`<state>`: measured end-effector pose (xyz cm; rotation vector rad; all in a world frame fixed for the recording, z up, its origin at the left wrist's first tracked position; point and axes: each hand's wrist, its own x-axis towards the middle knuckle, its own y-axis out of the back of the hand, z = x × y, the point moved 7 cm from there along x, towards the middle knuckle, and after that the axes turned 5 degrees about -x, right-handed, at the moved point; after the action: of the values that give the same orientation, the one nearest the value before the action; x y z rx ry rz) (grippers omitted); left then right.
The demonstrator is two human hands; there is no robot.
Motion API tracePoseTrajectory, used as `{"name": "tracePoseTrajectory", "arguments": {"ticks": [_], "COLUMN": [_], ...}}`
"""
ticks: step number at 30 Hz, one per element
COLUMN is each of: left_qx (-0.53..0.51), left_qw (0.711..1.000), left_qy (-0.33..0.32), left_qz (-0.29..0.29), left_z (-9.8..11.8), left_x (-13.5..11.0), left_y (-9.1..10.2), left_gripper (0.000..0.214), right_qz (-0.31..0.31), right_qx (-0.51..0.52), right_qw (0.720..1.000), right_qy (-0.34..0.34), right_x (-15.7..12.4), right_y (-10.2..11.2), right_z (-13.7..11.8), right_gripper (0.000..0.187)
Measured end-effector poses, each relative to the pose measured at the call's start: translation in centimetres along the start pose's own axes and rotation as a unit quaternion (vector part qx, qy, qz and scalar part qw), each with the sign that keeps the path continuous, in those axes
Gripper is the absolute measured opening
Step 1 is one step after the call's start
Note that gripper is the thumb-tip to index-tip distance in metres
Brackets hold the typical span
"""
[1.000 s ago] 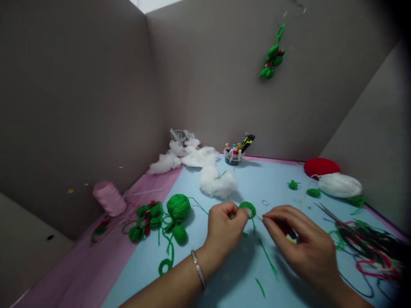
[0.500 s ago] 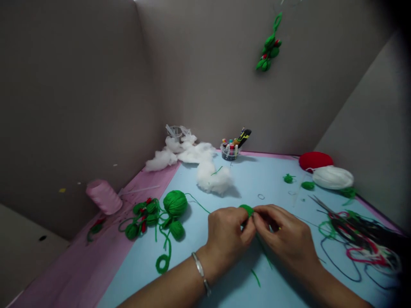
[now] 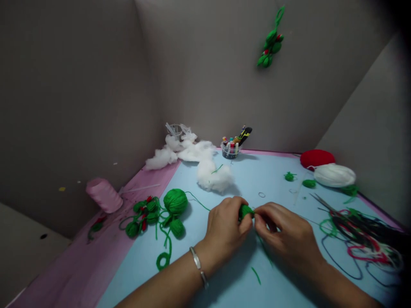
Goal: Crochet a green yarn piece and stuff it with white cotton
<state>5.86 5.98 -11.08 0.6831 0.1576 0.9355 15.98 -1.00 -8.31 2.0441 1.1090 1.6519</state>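
My left hand (image 3: 226,226), with a silver bangle on the wrist, grips a small green crocheted piece (image 3: 245,211) between thumb and fingers. Pinched closed at the right end of that piece is my right hand (image 3: 285,229); what lies between its fingertips is too small to make out. A green yarn tail (image 3: 266,251) hangs below the hands. To the left sits a green yarn ball (image 3: 175,201), its strand running toward my left hand. A short green yarn scrap (image 3: 256,276) lies on the blue mat (image 3: 231,295) below them.
Green and red crocheted pieces (image 3: 147,214) lie left, near a pink thread cone (image 3: 104,196). White stuffing (image 3: 215,175) and a pen tub (image 3: 230,149) are behind. Scissors (image 3: 327,205) and tangled yarn (image 3: 369,244) lie right, below red (image 3: 317,158) and white (image 3: 334,176) yarn balls.
My left hand has tilted and its fingers have lifted, so more of the green piece shows. My right fingertips stay at the piece's right end, with the hand shifted slightly.
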Motion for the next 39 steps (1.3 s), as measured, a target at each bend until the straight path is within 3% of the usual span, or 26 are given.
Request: {"name": "tracePoseTrajectory", "arguments": {"ticks": [6,16,20,24,27,30,35,39], "left_qx": [0.046,-0.018,-0.117,-0.248,-0.281,-0.261,-0.132,-0.103], "left_qw": [0.999,1.000,0.992,0.968,0.958,0.964,0.989,0.992], "left_qy": [0.024,0.002,-0.031,0.025,0.048,0.035,-0.011,0.003], "left_qz": [-0.011,0.002,0.027,-0.008,-0.033,-0.044,-0.067,-0.067], "left_z": [0.5,0.1,0.1,-0.7,-1.1,-1.0,0.0,0.0], "left_x": [-0.3,-0.2,0.3,0.6,0.7,0.7,0.5,0.3], "left_y": [-0.1,-0.3,0.3,-0.3,-0.8,-0.8,-0.6,-0.6], "left_gripper": [0.022,0.028,0.032,0.040,0.049,0.046,0.030,0.022], "right_qz": [-0.021,-0.063,-0.046,-0.033,-0.045,-0.062,-0.108,-0.145], "right_qx": [0.040,0.159,0.154,0.144,0.155,0.171,0.202,0.227], "right_qw": [0.999,0.981,0.972,0.962,0.955,0.952,0.946,0.941], "right_qy": [0.005,-0.096,-0.172,-0.230,-0.247,-0.246,-0.229,-0.204], "right_x": [0.2,0.4,-0.3,-0.6,-0.6,-1.0,-1.2,-0.5], "right_y": [0.1,-0.3,-0.7,-0.7,-1.0,-1.4,-1.7,-1.7], "right_z": [0.0,0.1,1.1,2.1,2.5,2.8,3.1,2.5], "right_gripper": [0.015,0.015,0.015,0.018,0.020,0.020,0.011,0.013]}}
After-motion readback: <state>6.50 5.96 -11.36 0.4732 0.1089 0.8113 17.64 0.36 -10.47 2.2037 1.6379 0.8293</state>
